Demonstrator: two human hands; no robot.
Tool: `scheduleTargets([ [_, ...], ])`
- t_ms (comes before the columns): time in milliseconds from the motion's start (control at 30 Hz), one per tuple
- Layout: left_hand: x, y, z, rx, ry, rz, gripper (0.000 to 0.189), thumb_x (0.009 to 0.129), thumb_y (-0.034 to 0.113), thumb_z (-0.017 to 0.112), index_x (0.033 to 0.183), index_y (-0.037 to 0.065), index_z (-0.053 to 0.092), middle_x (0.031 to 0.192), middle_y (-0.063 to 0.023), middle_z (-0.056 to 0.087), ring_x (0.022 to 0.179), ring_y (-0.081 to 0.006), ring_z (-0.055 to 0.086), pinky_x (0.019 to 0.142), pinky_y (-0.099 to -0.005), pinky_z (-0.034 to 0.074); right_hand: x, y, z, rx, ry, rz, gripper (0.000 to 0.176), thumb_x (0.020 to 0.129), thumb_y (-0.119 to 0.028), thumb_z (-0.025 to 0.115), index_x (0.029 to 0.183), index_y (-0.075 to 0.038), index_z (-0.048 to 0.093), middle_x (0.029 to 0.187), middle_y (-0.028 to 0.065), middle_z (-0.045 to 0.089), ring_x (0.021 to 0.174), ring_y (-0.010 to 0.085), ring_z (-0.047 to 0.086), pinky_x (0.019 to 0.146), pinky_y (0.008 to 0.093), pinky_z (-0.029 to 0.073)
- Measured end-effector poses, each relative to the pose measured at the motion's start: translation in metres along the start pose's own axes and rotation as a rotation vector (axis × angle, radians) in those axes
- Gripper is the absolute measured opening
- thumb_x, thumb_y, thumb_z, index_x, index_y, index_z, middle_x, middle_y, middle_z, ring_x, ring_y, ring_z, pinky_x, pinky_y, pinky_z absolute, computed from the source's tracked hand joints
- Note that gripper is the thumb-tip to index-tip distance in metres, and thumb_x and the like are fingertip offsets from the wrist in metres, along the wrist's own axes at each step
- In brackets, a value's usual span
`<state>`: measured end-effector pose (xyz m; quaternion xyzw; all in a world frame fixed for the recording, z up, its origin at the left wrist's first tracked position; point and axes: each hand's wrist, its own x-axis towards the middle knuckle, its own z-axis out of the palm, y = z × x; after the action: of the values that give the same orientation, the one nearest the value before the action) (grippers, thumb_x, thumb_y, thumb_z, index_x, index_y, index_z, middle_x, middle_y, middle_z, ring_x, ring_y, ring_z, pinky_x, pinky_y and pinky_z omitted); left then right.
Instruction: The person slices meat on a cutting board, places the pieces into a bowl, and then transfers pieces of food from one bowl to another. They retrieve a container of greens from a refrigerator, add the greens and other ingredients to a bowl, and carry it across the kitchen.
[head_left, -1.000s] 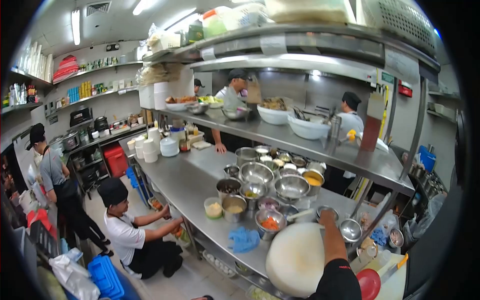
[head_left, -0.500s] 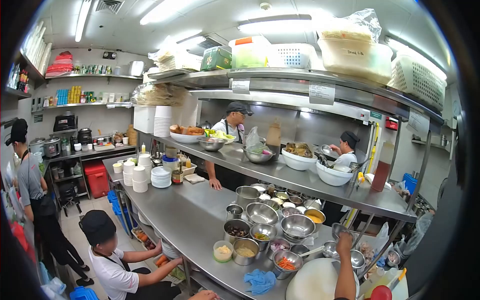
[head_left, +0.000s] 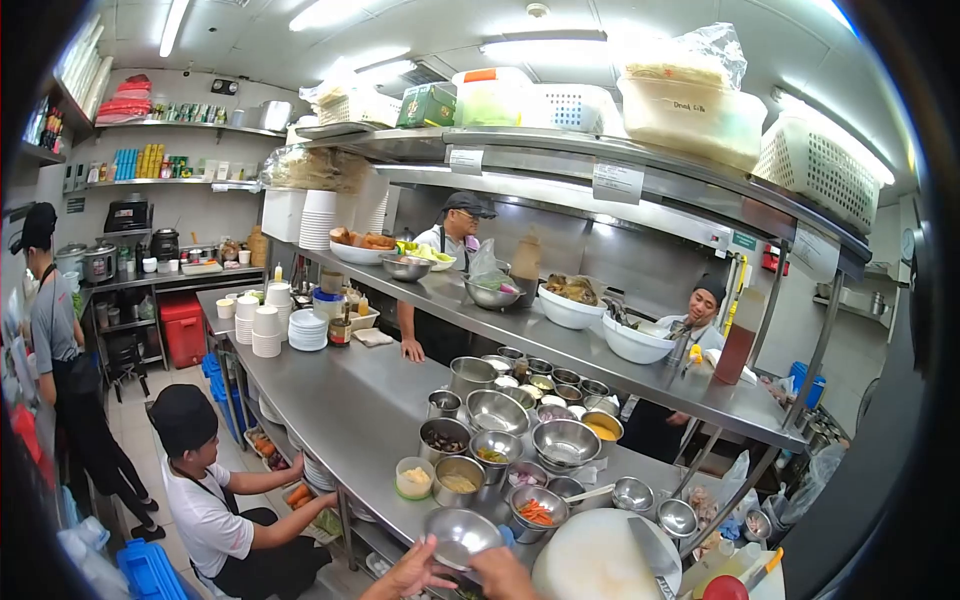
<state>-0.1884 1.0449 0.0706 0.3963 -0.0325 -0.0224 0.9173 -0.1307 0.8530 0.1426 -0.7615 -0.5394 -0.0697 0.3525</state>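
Note:
A steel mixing bowl (head_left: 462,530) is at the bottom centre, in front of the counter edge. My right hand (head_left: 503,575), smeared by motion, grips its right rim. Beside the bowl's left side is my left hand (head_left: 415,572), its fingers spread and their tips close against the rim; whether they touch is hard to tell. Behind the bowl stand a container of tan paste (head_left: 458,482), a tub with a pale yellow food (head_left: 412,476) and a bowl of carrot strips (head_left: 536,510). A blue cloth (head_left: 506,537) is mostly hidden by the bowl.
To the right, a cleaver (head_left: 655,550) lies on a round white cutting board (head_left: 585,565). Several steel bowls (head_left: 567,443) crowd the counter under a raised shelf (head_left: 590,350). A person (head_left: 215,490) crouches at the lower left; two others stand across the counter.
My right hand has brought a steel bowl from the right side of the counter to the front centre. My left hand has risen beside it. The cleaver on the board has come into view.

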Motion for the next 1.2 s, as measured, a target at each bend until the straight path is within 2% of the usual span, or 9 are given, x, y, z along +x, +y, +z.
scheduleTargets([
  [200,-0.048,-0.072,-0.04,0.047,0.602,-0.053,0.057,0.089,0.014,0.041,0.143,0.001,0.028,0.127,-0.0218,0.052,0.109,-0.0444,0.056,0.083,-0.0613,0.05,-0.029,0.06,0.049,0.38,-0.168,-0.419,0.017,0.077,-0.01,0.065,0.093,-0.004,0.062,0.095,0.0173,0.062,0.089,0.0347,0.06,0.079,0.045,0.048],
  [233,-0.061,-0.059,-0.015,0.012,0.684,0.008,0.052,0.091,0.019,0.04,0.137,-0.003,0.033,0.123,-0.0232,0.054,0.107,-0.0434,0.057,0.078,-0.0572,0.053,-0.02,0.038,0.023,0.424,-0.392,-0.077,0.014,0.079,-0.01,0.061,0.092,-0.004,0.063,0.092,0.0155,0.064,0.088,0.0347,0.06,0.076,0.0448,0.048],
  [267,-0.069,-0.091,-0.067,0.062,0.756,-0.033,0.046,0.093,0.022,0.039,0.129,-0.006,0.04,0.117,-0.0228,0.057,0.1,-0.0412,0.06,0.073,-0.0549,0.055,-0.017,0.042,0.018,0.068,-0.414,-0.095,0.011,0.082,-0.011,0.058,0.089,-0.005,0.064,0.09,0.0165,0.065,0.085,0.0341,0.061,0.075,0.0437,0.049],
  [333,-0.085,-0.061,-0.041,0.091,0.81,-0.026,0.039,0.094,0.025,0.039,0.116,-0.004,0.051,0.096,-0.0178,0.065,0.079,-0.0305,0.065,0.06,-0.0449,0.054,-0.019,0.022,0.002,0.24,-0.047,0.219,0.013,0.089,-0.017,0.057,0.084,-0.007,0.064,0.081,0.0163,0.066,0.071,0.0323,0.062,0.064,0.0425,0.049],
  [400,-0.096,-0.056,-0.052,0.08,0.799,-0.015,0.04,0.092,0.028,0.04,0.11,-0.004,0.056,0.09,-0.015,0.066,0.075,-0.0265,0.066,0.054,-0.0406,0.052,-0.01,0.026,-0.004,0.137,-0.155,0.47,0.014,0.09,-0.018,0.059,0.091,-0.005,0.065,0.076,0.0154,0.064,0.07,0.032,0.062,0.062,0.0404,0.047],
  [600,-0.121,-0.024,-0.073,0.033,0.772,-0.023,0.041,0.091,0.031,0.044,0.114,-0.001,0.053,0.092,-0.0143,0.066,0.073,-0.0235,0.066,0.05,-0.033,0.052,0.023,0.049,0.027,0.207,-0.019,0.431,0.017,0.089,-0.018,0.059,0.088,-0.001,0.063,0.08,0.0194,0.063,0.074,0.0353,0.061,0.067,0.0411,0.047],
  [667,-0.125,-0.011,-0.086,0.052,0.761,-0.043,0.042,0.091,0.032,0.045,0.116,0.0,0.052,0.093,-0.0141,0.066,0.074,-0.0232,0.066,0.05,-0.033,0.052,0.04,0.06,0.021,0.026,-0.23,0.497,0.017,0.087,-0.017,0.058,0.091,-0.001,0.063,0.085,0.0194,0.064,0.078,0.0363,0.061,0.07,0.0427,0.047],
  [1033,-0.092,0.053,-0.124,0.128,0.613,-0.131,0.049,0.095,0.043,0.04,0.122,0.003,0.05,0.094,-0.0101,0.067,0.069,-0.0186,0.066,0.045,-0.0284,0.047,0.056,0.184,-0.068,-0.549,0.058,0.979,0.02,0.079,-0.016,0.06,0.092,-0.002,0.066,0.086,0.0206,0.066,0.081,0.037,0.064,0.075,0.0428,0.05],
  [1200,-0.026,0.058,-0.104,0.165,0.475,-0.181,0.05,0.095,0.043,0.043,0.122,0.002,0.05,0.096,-0.0116,0.065,0.073,-0.0193,0.065,0.047,-0.0297,0.046,0.087,0.213,-0.058,-0.438,-0.136,0.653,0.026,0.078,-0.021,0.065,0.096,-0.002,0.065,0.091,0.0215,0.065,0.088,0.038,0.064,0.075,0.0455,0.049],
])
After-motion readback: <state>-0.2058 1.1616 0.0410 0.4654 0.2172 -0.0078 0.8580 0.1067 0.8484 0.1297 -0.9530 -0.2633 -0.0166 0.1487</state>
